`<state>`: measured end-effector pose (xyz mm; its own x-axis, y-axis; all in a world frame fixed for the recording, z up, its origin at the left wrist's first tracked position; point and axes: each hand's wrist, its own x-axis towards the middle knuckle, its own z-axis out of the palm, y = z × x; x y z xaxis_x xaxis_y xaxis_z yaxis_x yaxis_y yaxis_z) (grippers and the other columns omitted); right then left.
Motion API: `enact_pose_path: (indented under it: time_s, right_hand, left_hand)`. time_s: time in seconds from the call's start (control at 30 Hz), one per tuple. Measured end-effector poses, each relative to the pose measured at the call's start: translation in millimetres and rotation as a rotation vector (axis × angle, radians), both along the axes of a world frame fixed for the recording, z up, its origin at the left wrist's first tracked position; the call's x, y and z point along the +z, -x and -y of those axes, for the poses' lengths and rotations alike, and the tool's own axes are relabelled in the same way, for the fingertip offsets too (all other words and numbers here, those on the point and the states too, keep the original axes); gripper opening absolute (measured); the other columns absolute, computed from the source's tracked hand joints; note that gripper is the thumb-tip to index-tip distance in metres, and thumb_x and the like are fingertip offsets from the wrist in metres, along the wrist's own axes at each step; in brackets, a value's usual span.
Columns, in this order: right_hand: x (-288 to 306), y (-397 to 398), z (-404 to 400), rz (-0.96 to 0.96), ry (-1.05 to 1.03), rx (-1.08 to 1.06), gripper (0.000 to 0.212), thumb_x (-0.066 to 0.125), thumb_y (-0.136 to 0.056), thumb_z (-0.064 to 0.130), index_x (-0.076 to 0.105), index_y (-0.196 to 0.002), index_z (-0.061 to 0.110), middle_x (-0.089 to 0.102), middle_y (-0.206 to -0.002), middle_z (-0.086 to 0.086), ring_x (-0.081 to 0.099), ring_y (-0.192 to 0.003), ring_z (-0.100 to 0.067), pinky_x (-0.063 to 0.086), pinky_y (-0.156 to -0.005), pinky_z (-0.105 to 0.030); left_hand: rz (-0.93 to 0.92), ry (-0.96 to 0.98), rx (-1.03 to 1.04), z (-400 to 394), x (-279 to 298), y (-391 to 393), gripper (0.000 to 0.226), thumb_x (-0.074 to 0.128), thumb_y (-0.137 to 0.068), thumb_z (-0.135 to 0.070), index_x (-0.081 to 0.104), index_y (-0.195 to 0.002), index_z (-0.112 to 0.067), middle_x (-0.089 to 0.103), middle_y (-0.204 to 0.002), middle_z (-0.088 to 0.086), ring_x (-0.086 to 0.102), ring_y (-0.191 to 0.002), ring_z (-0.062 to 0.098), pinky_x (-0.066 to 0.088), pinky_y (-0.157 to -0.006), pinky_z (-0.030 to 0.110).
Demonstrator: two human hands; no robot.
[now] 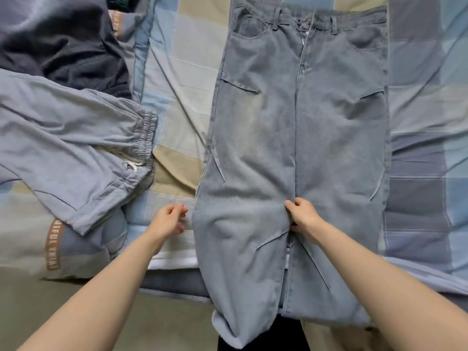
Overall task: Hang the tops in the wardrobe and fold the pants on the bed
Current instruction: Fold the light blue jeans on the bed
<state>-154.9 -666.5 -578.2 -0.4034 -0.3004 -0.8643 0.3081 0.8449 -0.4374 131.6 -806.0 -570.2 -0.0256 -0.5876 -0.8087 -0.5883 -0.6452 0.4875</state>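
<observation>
Light blue jeans [298,138] lie spread flat on the bed, waistband at the far end, both legs running toward me and hanging over the bed's near edge. My right hand [302,215] pinches the denim at the inner seam between the two legs. My left hand [168,219] hovers just left of the jeans' left leg, fingers loosely curled and holding nothing. Grey-blue drawstring pants [76,153] lie crumpled at the left, elastic waistband toward the jeans.
A dark grey garment [63,41] is bunched at the far left corner. The bed carries a patchwork blue, grey and beige cover [182,79]. A grey fabric with a brown lettered stripe [53,245] lies near the left front edge.
</observation>
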Motion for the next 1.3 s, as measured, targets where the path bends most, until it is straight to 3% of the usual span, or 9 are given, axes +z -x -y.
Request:
enact_pose_path:
  time_s: [0.17, 0.37, 0.53, 0.6, 0.73, 0.9, 1.13, 1.23, 1.3]
  right_hand:
    - [3, -17, -27, 0.210, -0.019, -0.027, 0.035, 0.064, -0.090, 0.022, 0.051, -0.122, 0.013, 0.063, -0.115, -0.005, 0.062, -0.107, -0.027, 0.050, -0.093, -0.046]
    - [4, -48, -82, 0.281, -0.073, -0.052, 0.038, 0.069, -0.087, 0.013, 0.049, -0.118, 0.008, 0.064, -0.112, -0.015, 0.066, -0.094, -0.027, 0.056, -0.077, -0.036]
    - [19, -66, -118, 0.384, -0.136, 0.183, 0.028, 0.070, -0.085, 0.018, 0.060, -0.110, 0.010, 0.071, -0.102, -0.005, 0.068, -0.084, -0.015, 0.052, -0.070, -0.025]
    - [23, -75, -131, 0.370, -0.143, 0.271, 0.035, 0.069, -0.085, 0.017, 0.058, -0.118, 0.011, 0.069, -0.111, -0.004, 0.065, -0.095, -0.016, 0.051, -0.075, -0.029]
    - [29, -88, -151, 0.393, -0.081, 0.165, 0.037, 0.070, -0.085, 0.011, 0.059, -0.118, 0.001, 0.068, -0.113, -0.016, 0.064, -0.099, -0.028, 0.052, -0.093, -0.047]
    - [46, -103, -178, 0.426, -0.103, 0.417, 0.027, 0.073, -0.083, 0.023, 0.066, -0.108, 0.021, 0.071, -0.099, 0.013, 0.064, -0.092, -0.002, 0.051, -0.075, -0.021]
    - [57, -130, -217, 0.543, -0.066, 0.362, 0.033, 0.073, -0.082, 0.015, 0.062, -0.113, 0.019, 0.071, -0.100, 0.002, 0.065, -0.090, -0.017, 0.054, -0.078, -0.032]
    - [56, -141, -229, 0.432, -0.106, 0.466, 0.015, 0.068, -0.085, 0.016, 0.065, -0.099, 0.017, 0.066, -0.083, 0.002, 0.057, -0.071, -0.008, 0.048, -0.063, -0.019]
    - [49, -144, -238, 0.202, -0.122, 0.543, 0.009, 0.066, -0.084, 0.009, 0.064, -0.085, 0.018, 0.067, -0.086, -0.002, 0.058, -0.074, -0.009, 0.043, -0.060, -0.013]
  left_hand:
    - [-0.205, -0.203, 0.012, -43, 8, 11, 0.034, 0.053, -0.098, -0.039, 0.068, -0.102, -0.009, 0.074, -0.097, 0.003, 0.069, -0.085, 0.017, 0.054, -0.076, 0.031]
    - [-0.220, -0.397, -0.219, -101, 17, -18, 0.029, 0.077, -0.082, -0.016, 0.069, -0.109, -0.008, 0.076, -0.097, -0.002, 0.072, -0.089, 0.011, 0.057, -0.072, 0.024]
    - [-0.228, -0.259, -0.351, -138, 25, -53, 0.032, 0.079, -0.079, -0.012, 0.069, -0.109, -0.013, 0.075, -0.103, -0.007, 0.068, -0.103, 0.008, 0.054, -0.084, 0.021]
    - [-0.201, -0.221, -0.426, -141, 31, -62, 0.028, 0.080, -0.078, -0.014, 0.071, -0.104, -0.015, 0.075, -0.101, -0.008, 0.068, -0.098, 0.005, 0.054, -0.088, 0.025]
    - [0.035, -0.152, -0.756, -133, 40, -78, 0.021, 0.081, -0.074, -0.032, 0.073, -0.074, -0.013, 0.063, -0.066, -0.014, 0.054, -0.065, 0.002, 0.044, -0.064, 0.026]
    - [-0.033, -0.248, -0.871, -132, 60, -89, 0.020, 0.083, -0.072, -0.028, 0.072, -0.084, -0.016, 0.065, -0.076, -0.014, 0.059, -0.073, 0.003, 0.048, -0.073, 0.025]
    - [-0.041, -0.343, -0.788, -151, 70, -123, 0.007, 0.077, -0.080, -0.017, 0.071, -0.083, -0.021, 0.071, -0.073, -0.018, 0.065, -0.068, -0.005, 0.047, -0.063, 0.011]
    - [0.098, -0.290, -0.796, -151, 67, -138, 0.017, 0.073, -0.085, -0.028, 0.070, -0.069, -0.023, 0.067, -0.064, -0.021, 0.062, -0.071, 0.001, 0.045, -0.063, 0.012]
    - [0.270, -0.220, -0.940, -154, 58, -144, 0.010, 0.065, -0.088, -0.034, 0.068, -0.093, -0.026, 0.070, -0.090, -0.014, 0.064, -0.096, 0.014, 0.049, -0.085, 0.025]
